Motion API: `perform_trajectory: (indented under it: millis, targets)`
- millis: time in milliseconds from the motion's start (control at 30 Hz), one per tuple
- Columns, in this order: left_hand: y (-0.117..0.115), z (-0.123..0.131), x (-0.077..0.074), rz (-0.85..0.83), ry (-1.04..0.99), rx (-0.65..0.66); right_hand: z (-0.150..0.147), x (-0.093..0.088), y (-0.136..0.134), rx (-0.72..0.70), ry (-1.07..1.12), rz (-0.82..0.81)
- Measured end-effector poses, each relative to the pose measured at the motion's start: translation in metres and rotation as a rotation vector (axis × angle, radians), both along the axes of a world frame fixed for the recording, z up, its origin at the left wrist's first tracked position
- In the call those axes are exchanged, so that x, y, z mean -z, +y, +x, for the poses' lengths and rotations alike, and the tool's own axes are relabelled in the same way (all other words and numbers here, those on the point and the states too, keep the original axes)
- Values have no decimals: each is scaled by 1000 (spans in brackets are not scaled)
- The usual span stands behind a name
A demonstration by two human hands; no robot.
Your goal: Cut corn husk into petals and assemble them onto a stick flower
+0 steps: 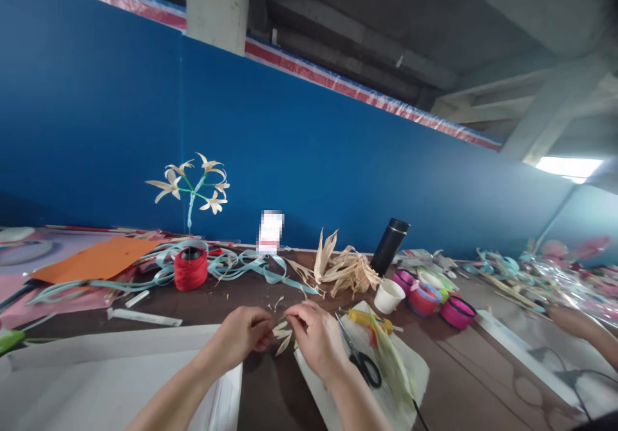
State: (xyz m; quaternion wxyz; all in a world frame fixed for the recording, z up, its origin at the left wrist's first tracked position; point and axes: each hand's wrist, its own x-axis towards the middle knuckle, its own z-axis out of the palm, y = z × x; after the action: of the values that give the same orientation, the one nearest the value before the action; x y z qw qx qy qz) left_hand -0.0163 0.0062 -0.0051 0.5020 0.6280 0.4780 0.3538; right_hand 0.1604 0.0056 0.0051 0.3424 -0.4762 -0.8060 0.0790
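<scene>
My left hand (246,336) and my right hand (316,339) are close together above the brown table, their fingertips pinched. Pale petals of a small corn husk flower (282,339) hang between them, at the right hand's fingertips. Whatever the left fingers pinch is too small to make out. Just right of my right hand, black-handled scissors (367,370), a yellow glue gun (371,320) and a greenish husk piece (392,360) lie on a white sheet (419,370). Dry corn husks (350,270) are heaped beyond my hands.
A white paper tray (125,360) lies at left. Behind it are a red thread spool (190,271), pale blue ribbon (241,267) and a standing husk flower spray (192,192). A black bottle (389,249) and white cup (389,296) stand right. Another person's hand (570,321) is at far right.
</scene>
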Motion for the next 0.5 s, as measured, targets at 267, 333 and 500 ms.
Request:
perform_trajectory:
  millis: [267,333,500]
  targets:
    - [2,-8,-8,310,336,-155,0,-1,1,-72,138,-130]
    - [2,-9,-10,257,316,-150,0,2,3,-89,222,-201]
    - [1,-7,-15,9,111,-55,0,10,8,-111,428,-438]
